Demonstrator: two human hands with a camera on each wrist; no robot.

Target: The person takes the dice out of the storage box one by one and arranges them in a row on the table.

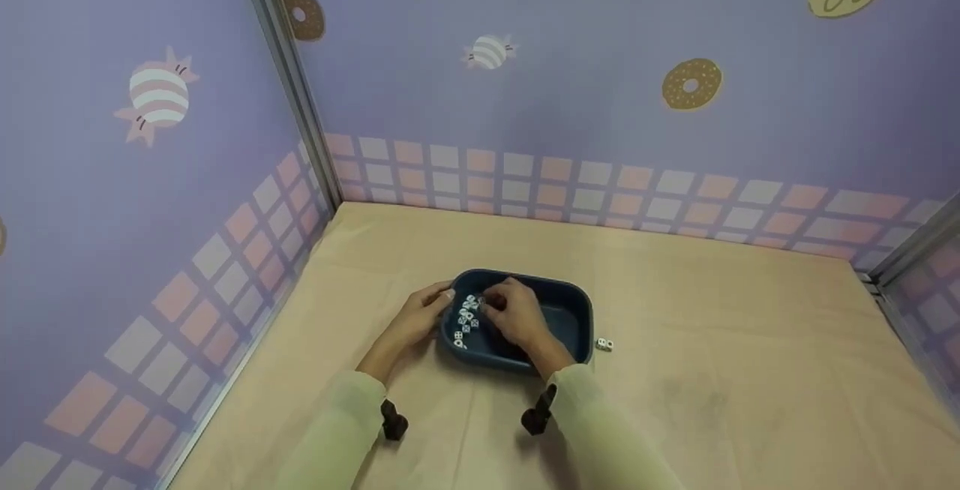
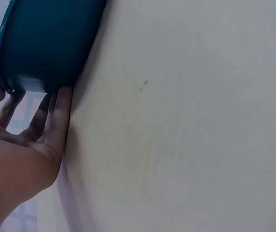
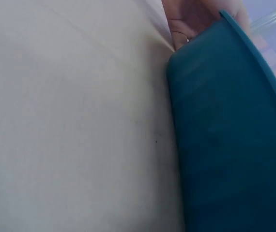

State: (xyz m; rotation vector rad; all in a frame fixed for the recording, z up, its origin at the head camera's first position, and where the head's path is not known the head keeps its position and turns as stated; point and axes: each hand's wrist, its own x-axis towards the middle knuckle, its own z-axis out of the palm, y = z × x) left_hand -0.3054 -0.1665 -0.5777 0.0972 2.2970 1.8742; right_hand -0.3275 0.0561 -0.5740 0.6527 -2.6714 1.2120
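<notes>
Small white dice (image 1: 466,317) heaped in left half of dark blue rounded plastic tray (image 1: 574,302), near middle of peach cloth-covered table (image 1: 712,400). Right hand (image 1: 516,313) reaching down into tray over dice pile, fingers bent toward dice; whether a die is pinched between fingertips cannot be told, fingers hiding contact. Left hand (image 1: 415,319) set against tray's left outer wall, fingers fairly straight and laid along wall, thumb up near rim; same shown in left wrist view, with left hand (image 2: 24,145) touching underside edge of tray (image 2: 46,43), fingers (image 2: 60,116) extended between tray and table (image 2: 186,125). Right wrist view filled mostly by tray's outer wall (image 3: 230,135) resting on table (image 3: 70,116), with a bit of left hand's fingers (image 3: 196,19) visible beyond tray's far end.

Two more white dice (image 1: 604,344) lying on cloth just beside tray's right wall, outside it, touching each other or nearly so. Pale sleeves on both forearms, dark wrist-mounted cameras (image 1: 391,421) below each. Purple wall panels (image 1: 600,77) printed with doughnuts and striped sweets enclosing table on three sides, pink-and-white tile pattern along bottom.
</notes>
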